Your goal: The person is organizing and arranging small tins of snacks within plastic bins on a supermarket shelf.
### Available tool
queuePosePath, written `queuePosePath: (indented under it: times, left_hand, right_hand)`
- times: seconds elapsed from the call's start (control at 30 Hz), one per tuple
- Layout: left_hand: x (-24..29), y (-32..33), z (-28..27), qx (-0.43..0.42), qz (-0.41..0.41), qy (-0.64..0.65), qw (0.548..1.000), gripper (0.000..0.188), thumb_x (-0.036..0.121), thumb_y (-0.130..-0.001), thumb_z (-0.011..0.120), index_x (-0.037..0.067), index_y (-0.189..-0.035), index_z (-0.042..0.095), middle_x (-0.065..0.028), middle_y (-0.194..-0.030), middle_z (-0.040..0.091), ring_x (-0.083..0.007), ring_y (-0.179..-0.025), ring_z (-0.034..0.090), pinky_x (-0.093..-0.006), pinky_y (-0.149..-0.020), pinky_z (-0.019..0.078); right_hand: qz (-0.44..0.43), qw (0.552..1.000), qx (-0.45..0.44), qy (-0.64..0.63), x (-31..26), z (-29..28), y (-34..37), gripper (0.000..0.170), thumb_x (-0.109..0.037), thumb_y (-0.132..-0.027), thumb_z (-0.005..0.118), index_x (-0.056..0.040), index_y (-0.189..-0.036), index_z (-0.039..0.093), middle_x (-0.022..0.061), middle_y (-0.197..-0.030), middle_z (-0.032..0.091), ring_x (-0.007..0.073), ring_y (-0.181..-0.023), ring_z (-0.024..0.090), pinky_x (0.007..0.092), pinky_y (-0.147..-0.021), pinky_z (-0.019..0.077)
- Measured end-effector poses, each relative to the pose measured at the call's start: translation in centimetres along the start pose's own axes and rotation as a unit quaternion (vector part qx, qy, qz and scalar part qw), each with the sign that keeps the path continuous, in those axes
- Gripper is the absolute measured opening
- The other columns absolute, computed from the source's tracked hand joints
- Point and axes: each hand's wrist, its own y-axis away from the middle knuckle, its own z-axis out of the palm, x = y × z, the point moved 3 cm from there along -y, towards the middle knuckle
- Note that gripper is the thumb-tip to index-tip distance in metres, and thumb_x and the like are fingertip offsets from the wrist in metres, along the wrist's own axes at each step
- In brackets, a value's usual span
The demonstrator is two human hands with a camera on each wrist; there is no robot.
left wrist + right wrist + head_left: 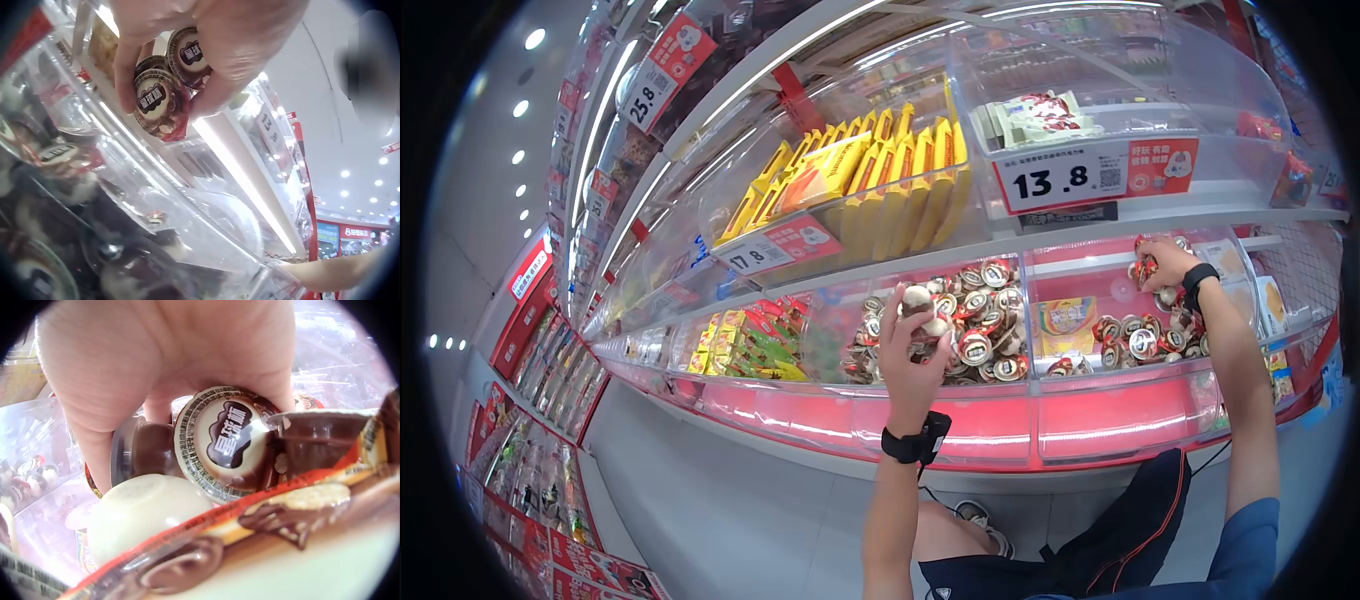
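My left hand point(910, 352) is raised in front of a bin wall and grips several small chocolate cups point(152, 103) with printed round lids, between curled fingers and thumb. Behind it lies a heap of similar chocolate cups point(990, 312) in a clear compartment. Over at the back of the compartment to the right, my right hand point(1172, 266) curls round some chocolate cups point(226, 442); the fingertips are partly hidden behind them. More loose cups point(1142, 342) lie below that hand, close to the compartment's front. A large, close wrapper point(294, 531) fills the lower right wrist view.
Above stands a shelf with yellow packets point(900, 165) and a 13.8 price sign point(1095, 178). Clear dividers point(1028, 320) separate the bins. Green and yellow packets point(745, 345) fill a bin on the left. A red ledge point(940, 425) runs along the front.
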Motion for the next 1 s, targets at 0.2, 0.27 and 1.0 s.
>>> queuePosePath:
  times: [0.2, 0.27, 1.0]
  left_hand:
    - [-6.3, -2.0, -3.7, 0.015, -0.054, -0.167, 0.984, 0.034, 0.014, -0.073, 0.075, 0.004, -0.103, 0.061, -0.0215, -0.127, 0.052, -0.0335, -0.116, 0.053, -0.0390, -0.094, 0.0431]
    - [-8.0, -2.1, -3.6, -0.010, -0.062, -0.183, 0.981, 0.035, 0.012, -0.075, 0.071, 0.003, -0.107, 0.060, -0.0237, -0.125, 0.051, -0.0374, -0.118, 0.050, -0.0396, -0.097, 0.0418]
    - [-8.9, -1.1, -3.6, 0.079, -0.116, -0.211, 0.967, 0.015, 0.020, -0.080, 0.062, 0.005, -0.081, 0.061, -0.0112, -0.102, 0.056, -0.0298, -0.105, 0.048, -0.0472, -0.095, 0.0316]
  right_hand:
    - [-0.034, 0.999, 0.037, -0.009, 1.8, 0.7, -1.3, 0.059, -0.024, -0.050, 0.085, -0.0048, -0.099, 0.059, 0.0196, -0.104, 0.060, 0.0363, -0.102, 0.055, 0.0411, -0.088, 0.0441]
    - [0.012, 0.999, -0.017, -0.050, 1.5, 0.3, -0.7, 0.057, -0.021, -0.049, 0.084, -0.0047, -0.097, 0.058, 0.0188, -0.102, 0.059, 0.0360, -0.101, 0.054, 0.0405, -0.087, 0.0437]
    - [-0.107, 0.972, 0.159, 0.138, -3.8, -3.2, 0.0, 0.033, 0.002, -0.059, 0.062, -0.0028, -0.091, 0.053, 0.0191, -0.111, 0.050, 0.0392, -0.107, 0.047, 0.0435, -0.086, 0.0432]
